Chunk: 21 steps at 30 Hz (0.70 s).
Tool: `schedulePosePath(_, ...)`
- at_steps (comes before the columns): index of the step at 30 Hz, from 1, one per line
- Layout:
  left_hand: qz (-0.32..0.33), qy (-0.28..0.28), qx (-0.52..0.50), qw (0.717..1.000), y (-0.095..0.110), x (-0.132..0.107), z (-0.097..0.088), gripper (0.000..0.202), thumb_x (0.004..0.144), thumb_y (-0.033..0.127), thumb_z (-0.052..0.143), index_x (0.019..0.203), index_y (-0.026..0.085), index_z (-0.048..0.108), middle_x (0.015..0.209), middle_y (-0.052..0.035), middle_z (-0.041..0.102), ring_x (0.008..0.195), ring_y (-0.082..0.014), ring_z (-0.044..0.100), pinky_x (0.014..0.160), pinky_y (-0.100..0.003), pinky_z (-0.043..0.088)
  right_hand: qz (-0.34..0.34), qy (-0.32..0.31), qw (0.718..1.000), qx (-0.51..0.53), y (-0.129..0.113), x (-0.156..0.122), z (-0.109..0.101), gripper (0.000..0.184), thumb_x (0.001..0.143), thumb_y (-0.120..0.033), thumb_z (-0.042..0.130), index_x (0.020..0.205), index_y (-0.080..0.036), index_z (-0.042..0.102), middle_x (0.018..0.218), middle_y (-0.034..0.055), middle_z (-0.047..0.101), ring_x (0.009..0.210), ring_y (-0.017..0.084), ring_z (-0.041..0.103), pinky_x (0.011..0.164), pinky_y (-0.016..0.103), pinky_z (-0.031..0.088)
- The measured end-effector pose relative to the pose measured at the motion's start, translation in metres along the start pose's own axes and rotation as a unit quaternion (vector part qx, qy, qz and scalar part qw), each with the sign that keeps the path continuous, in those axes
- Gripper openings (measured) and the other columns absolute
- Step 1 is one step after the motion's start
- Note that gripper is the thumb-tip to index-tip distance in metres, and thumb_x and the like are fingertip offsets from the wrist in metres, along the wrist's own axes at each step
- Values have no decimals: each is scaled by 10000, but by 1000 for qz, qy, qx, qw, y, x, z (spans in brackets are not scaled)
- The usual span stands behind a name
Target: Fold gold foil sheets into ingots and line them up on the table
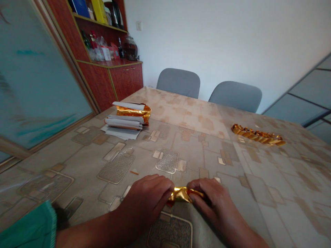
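Observation:
Between my two hands, low over the near part of the table, is a piece of shiny gold foil paper (181,195), creased and partly folded. My left hand (151,193) has its fingers closed on the foil's left end, and the fingertips are mostly hidden behind the hand's back. At the foil's right end, my right hand (210,196) pinches it between thumb and fingers. A small orange-brown sliver (134,172) lies on the table beyond my left hand.
A patterned cloth covers the table (196,113). Toward the far left sits a stack of white-backed gold paper sheets (124,122). A row of folded gold foil pieces (257,135) lies at the right. Two grey chairs (178,82) stand behind, with a red-brown cabinet (126,81) at back left.

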<state>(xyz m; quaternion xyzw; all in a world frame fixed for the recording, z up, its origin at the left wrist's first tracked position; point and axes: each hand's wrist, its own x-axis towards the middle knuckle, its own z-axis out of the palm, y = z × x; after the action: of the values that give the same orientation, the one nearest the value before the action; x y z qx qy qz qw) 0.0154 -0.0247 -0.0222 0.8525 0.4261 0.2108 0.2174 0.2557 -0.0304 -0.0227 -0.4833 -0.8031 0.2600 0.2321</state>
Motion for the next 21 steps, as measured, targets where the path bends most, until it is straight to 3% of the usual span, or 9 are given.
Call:
schedulePosePath(3,-3,-10,-6,1000,-1,-1,0,321,1035,247,332,881,191,609,799,-39,648,722,-206,590,655,-314,438,-5,-28,1000,-3,-1,-4,-7,44,935,-212,622,951,-236,655,854,22,686,791,210,622,700,329,444)
schedulePosePath(9,1,0,-11,1000,-1,-2,2,267,1027,238,357,892,201,584,815,-28,641,738,-192,588,662,-298,439,-14,-94,995,-16,-6,-9,-21,354,766,-78,725,1056,-256,627,950,13,666,850,210,607,738,326,467)
schedulePosePath(13,2,3,-13,1000,-1,-4,2,149,976,188,449,886,200,567,829,-18,638,745,-179,583,656,-278,434,-14,-98,995,-20,-9,-9,-24,416,732,-56,738,1072,-265,619,946,6,661,851,208,604,737,321,464)
schedulePosePath(16,22,-3,-8,1000,-1,-4,1,172,961,144,473,847,193,593,834,-19,641,751,-175,586,659,-271,432,-26,-104,994,-27,-12,-8,-26,353,766,-79,739,1043,-256,610,963,8,656,872,211,592,749,329,453)
schedulePosePath(21,90,-17,3,996,-3,1,-1,244,981,118,474,918,225,683,903,-14,687,799,-171,610,686,-263,438,-83,-111,990,-11,-13,-4,-26,106,950,-141,621,927,-244,623,923,-6,672,864,182,607,780,329,426)
